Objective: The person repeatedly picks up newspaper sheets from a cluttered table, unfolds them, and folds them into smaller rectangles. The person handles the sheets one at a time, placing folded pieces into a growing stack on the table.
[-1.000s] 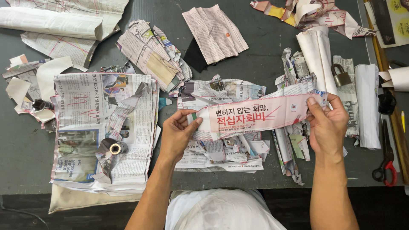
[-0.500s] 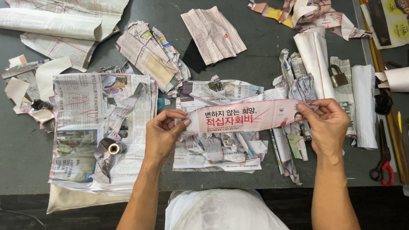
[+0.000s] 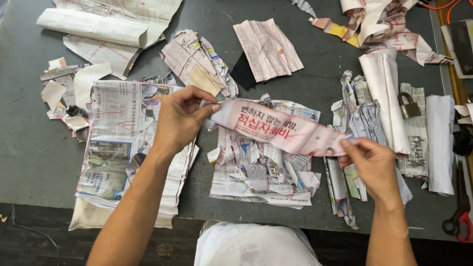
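A long pink newspaper strip (image 3: pixel 276 129) with red and black print stretches slantwise between my hands above the dark table (image 3: pixel 29 157). My left hand (image 3: pixel 180 118) pinches its upper left end between thumb and fingers. Lower down, my right hand (image 3: pixel 372 165) grips the right end. Under the strip lies a heap of torn newspaper scraps (image 3: pixel 261 170) on a sheet.
A folded newspaper stack (image 3: pixel 123 143) lies at left. Crumpled sheets (image 3: pixel 192 61) and a folded sheet (image 3: pixel 268 49) lie behind. White paper rolls (image 3: pixel 387 98), a brass padlock (image 3: pixel 409 106) and red-handled scissors (image 3: pixel 460 216) sit at right. Paper bits (image 3: pixel 64 93) are scattered far left.
My left hand rose and moved left while my right hand dropped, tilting the strip down to the right. The camera view shifted, so everything sits lower and further right.
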